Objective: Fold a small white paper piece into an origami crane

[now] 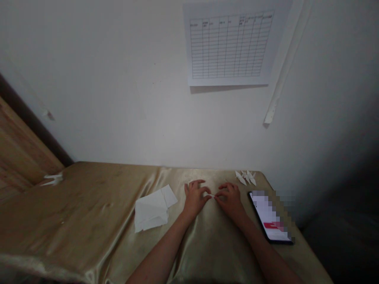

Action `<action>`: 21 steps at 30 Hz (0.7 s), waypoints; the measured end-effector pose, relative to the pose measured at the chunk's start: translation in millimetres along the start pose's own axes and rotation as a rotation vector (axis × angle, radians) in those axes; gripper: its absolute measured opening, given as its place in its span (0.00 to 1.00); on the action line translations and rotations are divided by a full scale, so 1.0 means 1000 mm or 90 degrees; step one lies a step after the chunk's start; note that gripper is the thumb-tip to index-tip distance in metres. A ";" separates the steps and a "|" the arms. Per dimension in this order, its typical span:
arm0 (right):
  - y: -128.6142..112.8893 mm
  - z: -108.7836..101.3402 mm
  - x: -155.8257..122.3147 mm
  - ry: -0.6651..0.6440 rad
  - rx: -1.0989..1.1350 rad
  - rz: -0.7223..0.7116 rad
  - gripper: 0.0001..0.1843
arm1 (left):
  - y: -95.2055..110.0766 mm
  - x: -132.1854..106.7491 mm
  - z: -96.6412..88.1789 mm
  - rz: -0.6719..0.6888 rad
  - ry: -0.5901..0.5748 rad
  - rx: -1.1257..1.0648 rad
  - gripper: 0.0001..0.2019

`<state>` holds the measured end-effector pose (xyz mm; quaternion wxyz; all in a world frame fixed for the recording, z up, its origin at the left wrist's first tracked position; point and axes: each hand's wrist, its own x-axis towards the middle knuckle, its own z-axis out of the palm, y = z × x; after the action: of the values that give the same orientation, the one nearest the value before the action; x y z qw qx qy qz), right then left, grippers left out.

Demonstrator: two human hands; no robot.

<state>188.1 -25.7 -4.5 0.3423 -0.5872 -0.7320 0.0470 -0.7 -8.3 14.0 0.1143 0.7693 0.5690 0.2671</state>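
Between my two hands is a small piece of folded white paper, mostly covered by the fingertips. My left hand pinches its left end between thumb and forefinger, with the other fingers raised. At the right end, my right hand pinches it in the same manner. Left of my hands lie several sheets of white paper, loosely stacked. Folded white paper cranes sit in a group beyond my right hand, near the back edge of the table.
A phone with a lit screen lies right of my right arm. Gold satin cloth with creases covers the table. A white object rests at the far left edge. The wall behind carries a printed table sheet.
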 end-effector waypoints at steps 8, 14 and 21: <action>-0.007 -0.006 -0.004 0.012 -0.114 -0.049 0.08 | 0.000 0.000 0.002 -0.025 0.024 0.027 0.11; -0.012 -0.004 -0.005 -0.054 -0.046 -0.009 0.11 | 0.002 -0.001 0.002 -0.031 -0.021 0.042 0.10; -0.007 -0.002 -0.003 -0.108 0.015 0.025 0.11 | 0.003 -0.004 0.005 -0.035 -0.069 0.056 0.15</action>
<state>184.2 -31.2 -1.0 0.2847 -0.5915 -0.7461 0.1118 3.7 -12.1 10.3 0.1184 0.7711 0.5941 0.1963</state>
